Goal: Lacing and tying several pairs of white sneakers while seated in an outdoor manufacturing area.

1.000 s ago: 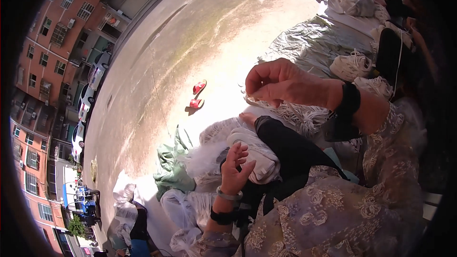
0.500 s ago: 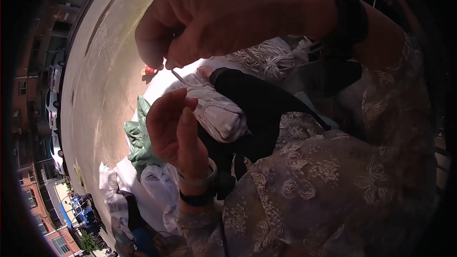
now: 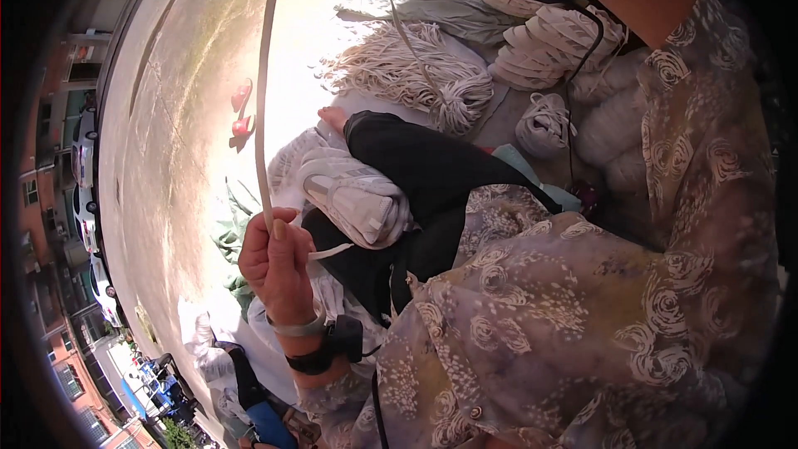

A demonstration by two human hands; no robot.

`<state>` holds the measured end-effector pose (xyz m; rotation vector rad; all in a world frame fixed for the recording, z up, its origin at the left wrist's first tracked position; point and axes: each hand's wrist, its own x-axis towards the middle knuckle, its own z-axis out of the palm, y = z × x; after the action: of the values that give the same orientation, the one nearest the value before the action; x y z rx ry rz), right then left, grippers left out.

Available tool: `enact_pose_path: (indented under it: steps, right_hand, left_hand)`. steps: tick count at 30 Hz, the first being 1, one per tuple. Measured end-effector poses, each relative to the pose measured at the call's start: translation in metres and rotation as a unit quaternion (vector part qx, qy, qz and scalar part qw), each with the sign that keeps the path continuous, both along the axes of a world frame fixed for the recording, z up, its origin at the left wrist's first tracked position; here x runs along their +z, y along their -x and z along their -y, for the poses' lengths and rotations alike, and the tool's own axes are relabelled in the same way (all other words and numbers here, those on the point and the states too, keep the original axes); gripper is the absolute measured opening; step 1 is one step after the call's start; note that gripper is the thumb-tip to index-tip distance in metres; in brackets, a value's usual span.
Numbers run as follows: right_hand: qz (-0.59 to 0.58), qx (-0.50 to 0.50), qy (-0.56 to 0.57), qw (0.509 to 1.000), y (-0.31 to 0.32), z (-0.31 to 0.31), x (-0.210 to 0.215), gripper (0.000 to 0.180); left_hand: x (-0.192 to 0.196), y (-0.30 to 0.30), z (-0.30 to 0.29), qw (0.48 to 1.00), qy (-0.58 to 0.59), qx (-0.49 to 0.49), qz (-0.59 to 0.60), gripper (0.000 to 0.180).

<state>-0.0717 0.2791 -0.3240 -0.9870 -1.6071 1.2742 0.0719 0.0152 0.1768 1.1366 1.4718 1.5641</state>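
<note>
My left hand (image 3: 278,270) is closed, pinching a flat white shoelace (image 3: 263,116) between thumb and fingers. A short end of the lace sticks out beside the palm, and the long part runs taut up past the top edge. Right of that hand, a stack of white shoe uppers (image 3: 357,195) lies across my lap. My right forearm reaches up at the top right with a black band at the wrist; the hand itself is beyond the picture. A second strand of lace hangs from the top edge toward a large bundle of white laces (image 3: 407,75).
More white shoe uppers (image 3: 553,46) are stacked at the far right, near a tied white bundle (image 3: 544,125). Red sandals (image 3: 241,112) lie on the sunlit ground. Green sheeting (image 3: 237,237) and white plastic bags are at the left. Part of another person (image 3: 262,420) shows at the lower left.
My right hand has risen out of the picture, up and right, drawing the lace long. My left hand has moved down and closed on the lace.
</note>
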Motion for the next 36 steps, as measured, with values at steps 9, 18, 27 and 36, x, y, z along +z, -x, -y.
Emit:
enact_pose_path:
  steps: [9, 18, 27, 36]
  right_hand:
    - [0.320, 0.166, -0.238, 0.902, -0.313, -0.055, 0.245, 0.011]
    - [0.019, 0.469, -0.123, 0.874, -0.255, 0.114, 0.401, 0.013]
    - [0.004, 0.389, -0.116, 0.914, -0.293, 0.088, 0.435, 0.010]
    - [0.160, 0.072, -0.129, 0.976, -0.344, -0.045, 0.336, 0.008]
  left_hand:
    - [-0.048, 0.042, 0.076, 0.955, 0.285, 0.073, -0.039, 0.018]
    - [-0.083, 0.006, 0.013, 0.961, 0.042, 0.053, -0.270, 0.040]
    - [-0.086, 0.008, 0.014, 0.975, 0.187, -0.027, -0.120, 0.018]
    - [-0.096, 0.033, 0.061, 0.980, 0.190, -0.046, -0.041, 0.011]
